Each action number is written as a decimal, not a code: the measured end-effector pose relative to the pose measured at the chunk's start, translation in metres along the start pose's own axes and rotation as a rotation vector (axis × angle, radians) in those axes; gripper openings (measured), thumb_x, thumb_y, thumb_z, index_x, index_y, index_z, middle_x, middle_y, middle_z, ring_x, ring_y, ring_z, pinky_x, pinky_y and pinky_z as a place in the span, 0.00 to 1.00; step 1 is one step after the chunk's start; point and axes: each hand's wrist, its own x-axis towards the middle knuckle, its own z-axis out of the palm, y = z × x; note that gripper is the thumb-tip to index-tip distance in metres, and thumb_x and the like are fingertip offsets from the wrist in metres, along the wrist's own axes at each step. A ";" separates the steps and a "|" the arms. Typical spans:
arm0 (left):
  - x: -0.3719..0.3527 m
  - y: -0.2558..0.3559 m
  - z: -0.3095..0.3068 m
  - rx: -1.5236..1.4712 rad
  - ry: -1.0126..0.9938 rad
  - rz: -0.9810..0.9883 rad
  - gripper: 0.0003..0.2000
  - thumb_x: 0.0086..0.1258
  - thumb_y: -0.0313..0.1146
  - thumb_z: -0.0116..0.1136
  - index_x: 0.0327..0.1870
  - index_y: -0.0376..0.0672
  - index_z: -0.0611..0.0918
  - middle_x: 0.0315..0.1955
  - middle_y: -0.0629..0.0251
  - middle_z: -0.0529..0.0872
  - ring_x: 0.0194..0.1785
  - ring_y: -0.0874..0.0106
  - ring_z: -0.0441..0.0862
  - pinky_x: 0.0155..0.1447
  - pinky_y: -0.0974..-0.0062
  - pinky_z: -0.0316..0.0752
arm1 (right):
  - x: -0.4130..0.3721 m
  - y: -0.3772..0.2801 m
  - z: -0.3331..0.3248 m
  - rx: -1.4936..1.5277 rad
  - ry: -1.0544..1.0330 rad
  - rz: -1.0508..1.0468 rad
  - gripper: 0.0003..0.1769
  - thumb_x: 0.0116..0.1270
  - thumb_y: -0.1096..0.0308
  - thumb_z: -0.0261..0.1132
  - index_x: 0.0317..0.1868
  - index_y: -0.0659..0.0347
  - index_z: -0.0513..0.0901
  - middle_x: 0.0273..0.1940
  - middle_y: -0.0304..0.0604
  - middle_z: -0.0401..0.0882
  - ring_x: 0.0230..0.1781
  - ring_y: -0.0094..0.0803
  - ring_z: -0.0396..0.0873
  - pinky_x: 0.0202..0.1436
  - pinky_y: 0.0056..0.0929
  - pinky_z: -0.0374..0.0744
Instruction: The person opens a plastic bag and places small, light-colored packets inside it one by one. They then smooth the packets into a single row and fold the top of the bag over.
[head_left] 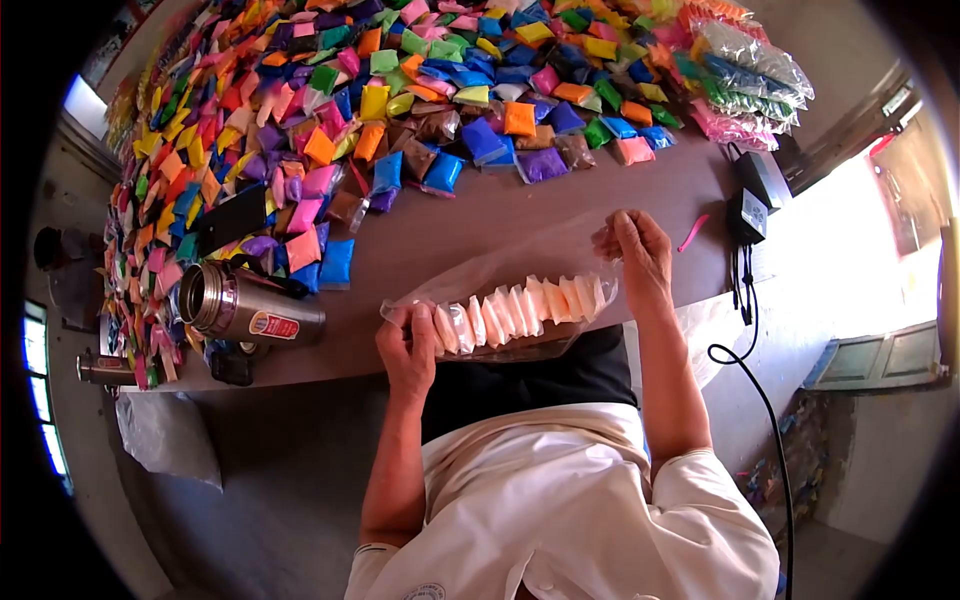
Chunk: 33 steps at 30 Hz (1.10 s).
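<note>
A clear plastic bag [470, 275] stretches between my two hands over the table's near edge. Inside it stands a row of several pale peach packets [520, 312], lined up side by side. The fingers of my left hand [408, 350] are closed around the bag's left end, beside the first packets. Higher up on the right, my right hand [640, 250] pinches the bag's film near its other end, the fingertips pressed together.
Small coloured packets [520, 118] heap across the brown table [440, 235]. A steel flask [255, 305] lies at left, near a black phone [232, 218]. Filled clear bags [750, 75] are stacked at right, above a black power adapter [748, 215] with its cable [765, 400].
</note>
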 end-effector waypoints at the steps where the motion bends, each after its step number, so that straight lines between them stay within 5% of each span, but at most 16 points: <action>1: 0.000 0.000 0.000 0.002 -0.001 -0.002 0.14 0.78 0.36 0.54 0.36 0.34 0.83 0.28 0.64 0.86 0.32 0.77 0.81 0.37 0.76 0.75 | 0.001 0.002 -0.001 0.011 0.003 0.001 0.14 0.79 0.59 0.59 0.44 0.64 0.80 0.33 0.40 0.84 0.31 0.24 0.80 0.39 0.22 0.77; 9: 0.000 0.001 0.001 0.021 -0.008 0.015 0.12 0.78 0.34 0.53 0.40 0.34 0.83 0.31 0.65 0.86 0.34 0.78 0.79 0.38 0.76 0.75 | -0.001 -0.001 -0.006 -0.055 0.055 0.093 0.11 0.78 0.64 0.60 0.48 0.64 0.81 0.36 0.40 0.84 0.33 0.24 0.80 0.40 0.22 0.78; 15: 0.001 0.003 0.005 0.042 0.004 0.047 0.13 0.79 0.35 0.51 0.40 0.34 0.82 0.33 0.63 0.85 0.37 0.75 0.80 0.42 0.75 0.75 | -0.027 -0.013 0.001 -0.372 0.301 -0.310 0.10 0.67 0.74 0.69 0.47 0.66 0.80 0.39 0.37 0.83 0.34 0.21 0.79 0.41 0.19 0.77; 17: 0.001 0.002 0.005 0.067 0.003 0.038 0.13 0.79 0.35 0.51 0.40 0.34 0.82 0.33 0.62 0.85 0.37 0.74 0.80 0.43 0.75 0.75 | -0.040 -0.015 0.001 -0.519 0.373 -0.551 0.09 0.59 0.81 0.70 0.39 0.64 0.80 0.29 0.39 0.80 0.28 0.25 0.79 0.34 0.23 0.78; 21: 0.003 0.005 0.007 0.119 0.002 0.048 0.15 0.79 0.37 0.50 0.39 0.34 0.82 0.33 0.60 0.85 0.37 0.72 0.81 0.43 0.73 0.75 | -0.066 -0.035 0.011 -0.569 -0.057 -0.683 0.11 0.50 0.83 0.71 0.33 0.62 0.81 0.28 0.40 0.82 0.25 0.36 0.82 0.29 0.30 0.80; 25: 0.006 0.006 0.009 0.179 -0.004 0.087 0.15 0.79 0.38 0.51 0.38 0.34 0.82 0.33 0.60 0.86 0.36 0.71 0.81 0.43 0.72 0.75 | -0.058 -0.038 0.028 -0.760 -0.364 -0.644 0.20 0.53 0.76 0.70 0.49 0.64 0.82 0.47 0.47 0.83 0.48 0.45 0.81 0.53 0.39 0.81; 26: 0.006 0.006 0.009 0.182 0.001 0.079 0.15 0.79 0.37 0.51 0.38 0.34 0.82 0.32 0.60 0.85 0.36 0.70 0.81 0.43 0.72 0.75 | -0.056 -0.034 0.028 -0.818 -0.431 -0.584 0.29 0.52 0.74 0.70 0.58 0.65 0.77 0.55 0.51 0.79 0.59 0.49 0.76 0.65 0.43 0.73; 33: 0.007 0.006 0.010 0.198 -0.008 0.093 0.14 0.78 0.35 0.49 0.35 0.34 0.81 0.30 0.58 0.85 0.34 0.67 0.82 0.42 0.71 0.75 | -0.045 -0.050 0.033 -0.855 -0.570 -0.483 0.37 0.49 0.72 0.72 0.63 0.64 0.73 0.62 0.51 0.76 0.66 0.50 0.71 0.71 0.48 0.67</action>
